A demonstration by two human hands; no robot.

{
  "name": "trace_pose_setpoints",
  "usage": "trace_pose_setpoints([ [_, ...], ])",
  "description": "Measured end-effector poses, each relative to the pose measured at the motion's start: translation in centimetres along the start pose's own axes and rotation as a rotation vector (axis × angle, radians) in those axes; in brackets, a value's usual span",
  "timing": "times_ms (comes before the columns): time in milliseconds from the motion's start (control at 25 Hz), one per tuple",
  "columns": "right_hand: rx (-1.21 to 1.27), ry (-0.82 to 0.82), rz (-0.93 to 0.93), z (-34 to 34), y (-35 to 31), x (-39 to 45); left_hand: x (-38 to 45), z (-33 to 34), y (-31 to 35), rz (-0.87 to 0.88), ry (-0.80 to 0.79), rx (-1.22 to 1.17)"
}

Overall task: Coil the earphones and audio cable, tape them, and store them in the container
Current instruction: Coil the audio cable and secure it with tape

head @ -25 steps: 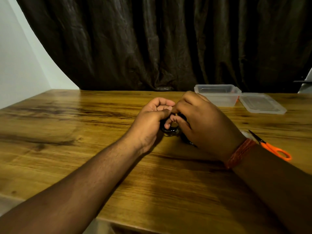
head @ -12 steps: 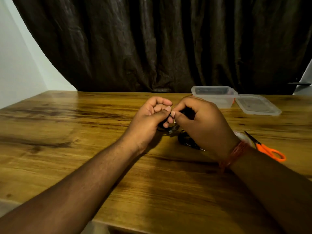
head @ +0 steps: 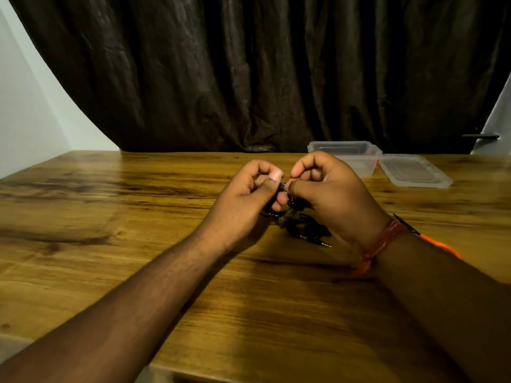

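Dark curtain behind wooden surface [head: 116, 272]: left hand [head: 243, 197] and right hand [head: 331, 194] both pinch a black cable bundle [head: 282, 186], second coil [head: 307, 230] beside it, container [head: 345, 153] open, seemingly nothing stored yet.

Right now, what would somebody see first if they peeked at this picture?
Two hands meet mid-table: the left hand and right hand pinch a black cable bundle. More black cable lies below them. Behind, a clear plastic container sits open, its lid beside it.
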State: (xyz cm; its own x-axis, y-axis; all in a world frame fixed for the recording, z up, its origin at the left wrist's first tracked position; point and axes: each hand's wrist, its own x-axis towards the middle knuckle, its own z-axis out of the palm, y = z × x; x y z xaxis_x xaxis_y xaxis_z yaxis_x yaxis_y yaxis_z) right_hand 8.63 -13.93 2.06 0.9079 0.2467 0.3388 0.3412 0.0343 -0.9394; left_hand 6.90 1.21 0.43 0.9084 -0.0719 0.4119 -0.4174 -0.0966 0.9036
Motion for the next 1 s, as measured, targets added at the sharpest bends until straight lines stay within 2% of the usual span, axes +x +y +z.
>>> trace_pose_setpoints([
  [80, 0.159, 0.020, 0.069, 0.0, -0.1, 0.0, 0.1, -0.3, 0.0, 0.007, 0.023, 0.020],
  [280, 0.336, 0.043, 0.118, -0.2, -0.5, 0.1, 0.5, -1.1, 0.0, -0.028, 0.121, -0.108],
  [360, 0.263, 0.030, 0.094, -0.2, -0.4, 0.1, 0.6, -1.4, 0.0, -0.036, 0.149, -0.116],
  [480, -0.149, 0.020, -0.072, -0.2, 0.2, 0.3, 0.8, -1.9, 0.1, -0.050, 0.172, -0.119],
  [520, -0.203, 0.016, -0.089, -0.2, 0.3, 0.3, 0.8, -2.0, 0.1, -0.055, 0.170, -0.121],
  [600, -0.071, 0.005, 0.015, -0.1, 0.2, 0.3, 0.9, -2.2, 0.0, -0.069, 0.159, -0.109],
  [680, 0.171, -0.088, 0.228, 0.1, 0.0, 0.1, 0.9, -2.3, 0.1, -0.093, 0.146, -0.104],
  [760, 0.264, -0.185, 0.370, 0.1, -0.2, 0.0, 1.0, -2.4, 0.0, -0.122, 0.143, -0.096],
  [880, 0.316, -0.227, 0.403, 0.4, 0.2, 0.0, 1.3, -3.1, -0.7, -0.145, 0.153, -0.008],
  [1000, 0.091, -0.191, 0.275, 0.6, 1.4, 0.2, 1.3, -3.7, -1.3, -0.124, 0.114, 0.237],
])
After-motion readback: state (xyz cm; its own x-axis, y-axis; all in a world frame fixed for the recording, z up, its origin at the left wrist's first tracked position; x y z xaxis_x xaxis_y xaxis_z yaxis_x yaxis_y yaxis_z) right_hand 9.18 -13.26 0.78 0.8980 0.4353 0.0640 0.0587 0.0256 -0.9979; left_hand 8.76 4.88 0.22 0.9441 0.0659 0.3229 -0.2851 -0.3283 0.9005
